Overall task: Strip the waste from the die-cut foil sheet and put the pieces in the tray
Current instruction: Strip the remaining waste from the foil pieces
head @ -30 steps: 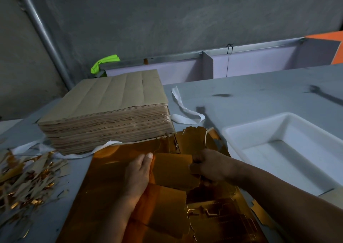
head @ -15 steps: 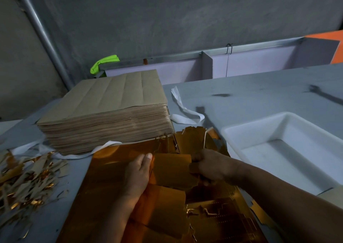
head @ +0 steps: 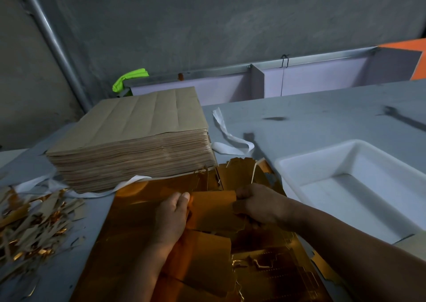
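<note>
The foil sheet point(head: 129, 232) lies at 6 o'clock and the tray point(head: 297, 163) at 3 o'clock. The right hand point(head: 260, 206), fingers curled, grips a foil piece point(head: 214, 209) by its right edge. The left hand point(head: 171, 216) lies straight-fingered along the piece's left edge; whether it pinches cannot be told

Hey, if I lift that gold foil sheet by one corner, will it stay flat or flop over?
Likely floppy: the foil sheet looks thin, and cut tabs at its far edge already curl upward. Probably tears easily; the edges beside the right hand, which grips a cut piece, look ragged. Its glossy face may be slippery.
</note>
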Motion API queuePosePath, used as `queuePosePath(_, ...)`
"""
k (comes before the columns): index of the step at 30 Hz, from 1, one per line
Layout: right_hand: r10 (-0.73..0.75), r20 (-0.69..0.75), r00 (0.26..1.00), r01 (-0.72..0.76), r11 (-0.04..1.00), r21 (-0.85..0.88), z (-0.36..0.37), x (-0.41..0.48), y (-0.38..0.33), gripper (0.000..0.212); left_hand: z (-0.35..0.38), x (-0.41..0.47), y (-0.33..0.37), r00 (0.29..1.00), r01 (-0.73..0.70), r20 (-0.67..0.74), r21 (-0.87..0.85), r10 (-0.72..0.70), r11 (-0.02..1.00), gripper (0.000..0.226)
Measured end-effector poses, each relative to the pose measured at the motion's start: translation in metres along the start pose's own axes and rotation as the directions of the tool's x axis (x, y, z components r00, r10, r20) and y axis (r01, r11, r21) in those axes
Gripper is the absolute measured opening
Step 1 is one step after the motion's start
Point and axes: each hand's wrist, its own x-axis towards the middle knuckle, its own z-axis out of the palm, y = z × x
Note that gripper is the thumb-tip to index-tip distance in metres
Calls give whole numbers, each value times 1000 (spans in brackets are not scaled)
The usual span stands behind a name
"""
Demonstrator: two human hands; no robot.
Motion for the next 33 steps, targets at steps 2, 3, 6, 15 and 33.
queuePosePath(2, -2, 0, 1000, 2, 1000, 4, 0, 0, 0, 15, 0, 0, 0, 1000, -1, -6, 5, 1, 1000, 36)
queuePosePath(3, -4, -1, 1000, 4, 1000, 4, 0, 0, 0, 14, 0, 0, 0, 1000, -3, -10, 8, 3, 1000, 35)
queuePosePath(6, -15, -7, 1000, 16, 1000, 14, 1, 0, 1, 10, 0, 0, 0, 1000, -8, -16, 12, 8, 1000, 34)
queuePosePath(15, -32, -15, 999, 32, 999, 19, 1, 3, 3, 12, -1, -2, 2, 1000, -7, -21, 4, 7, 1000, 34)
queuePosePath(33, -30, -114, 993, 44, 992, 121, -10, 0, 5, 12, 0, 1, 1, 995, 50, -91, 12, -49, 999, 29)
